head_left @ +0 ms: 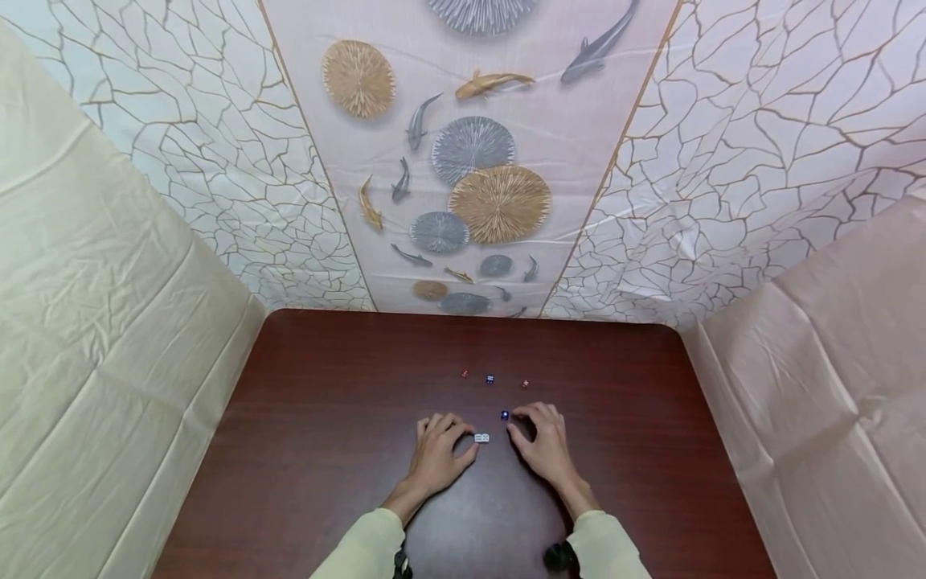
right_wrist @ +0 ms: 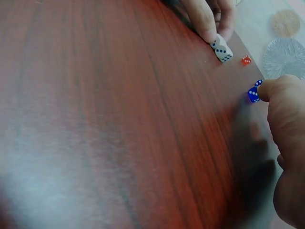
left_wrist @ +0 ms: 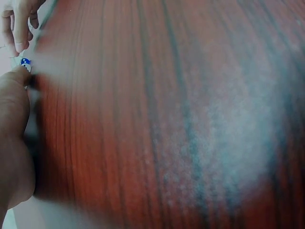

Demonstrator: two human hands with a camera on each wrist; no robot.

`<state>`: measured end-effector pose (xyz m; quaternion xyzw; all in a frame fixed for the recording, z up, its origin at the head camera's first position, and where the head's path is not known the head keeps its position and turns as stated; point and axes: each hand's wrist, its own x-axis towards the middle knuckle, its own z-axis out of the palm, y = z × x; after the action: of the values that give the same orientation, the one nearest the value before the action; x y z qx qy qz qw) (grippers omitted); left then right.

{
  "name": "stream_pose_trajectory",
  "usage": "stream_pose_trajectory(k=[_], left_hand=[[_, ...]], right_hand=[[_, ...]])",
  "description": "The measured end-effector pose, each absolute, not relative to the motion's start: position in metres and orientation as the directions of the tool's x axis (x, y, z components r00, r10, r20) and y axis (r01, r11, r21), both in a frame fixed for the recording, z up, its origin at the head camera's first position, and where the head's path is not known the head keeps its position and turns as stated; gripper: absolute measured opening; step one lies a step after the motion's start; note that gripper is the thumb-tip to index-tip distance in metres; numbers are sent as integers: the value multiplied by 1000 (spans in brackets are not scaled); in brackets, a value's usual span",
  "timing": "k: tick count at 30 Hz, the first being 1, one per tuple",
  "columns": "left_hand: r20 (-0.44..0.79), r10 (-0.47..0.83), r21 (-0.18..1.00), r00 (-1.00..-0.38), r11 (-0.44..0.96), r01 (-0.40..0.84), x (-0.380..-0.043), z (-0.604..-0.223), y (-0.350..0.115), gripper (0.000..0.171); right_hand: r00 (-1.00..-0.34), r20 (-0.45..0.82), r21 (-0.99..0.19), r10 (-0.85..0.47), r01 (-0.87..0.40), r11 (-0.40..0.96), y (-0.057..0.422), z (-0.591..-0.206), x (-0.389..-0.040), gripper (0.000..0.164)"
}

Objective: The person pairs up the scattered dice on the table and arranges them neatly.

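Observation:
Two white dice sit side by side on the dark red-brown table. From the left, my left hand has thumb and index fingertips at the nearer white die; in the right wrist view they grip the white dice at one end. Opposite, my right hand has its thumb and index fingertips at a blue die. In the right wrist view that thumb overlaps the edge of the blue die. The left wrist view mostly hides the white die behind my left thumb.
Beyond the hands, a red die, another blue die and an orange-red die lie spread out on the table. Patterned cloth hangs at the far edge, with pale cloth on both sides.

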<state>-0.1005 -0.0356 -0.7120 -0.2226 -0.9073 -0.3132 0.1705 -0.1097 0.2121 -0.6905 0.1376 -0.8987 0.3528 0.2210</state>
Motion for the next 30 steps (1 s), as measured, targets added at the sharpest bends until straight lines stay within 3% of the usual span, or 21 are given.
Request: stream_pose_trajectory(k=[9,30], left_hand=[[437,290,515,-851,696,501,-101,-713,-35,19],[356,315,558,-880,683,471,-100,-709,-37,17]], right_hand=[[-925,363,-596,-110,-321,736,211,-686,-117,26],[-951,295,-606,-95,-263,750,208,-689,-120,21]])
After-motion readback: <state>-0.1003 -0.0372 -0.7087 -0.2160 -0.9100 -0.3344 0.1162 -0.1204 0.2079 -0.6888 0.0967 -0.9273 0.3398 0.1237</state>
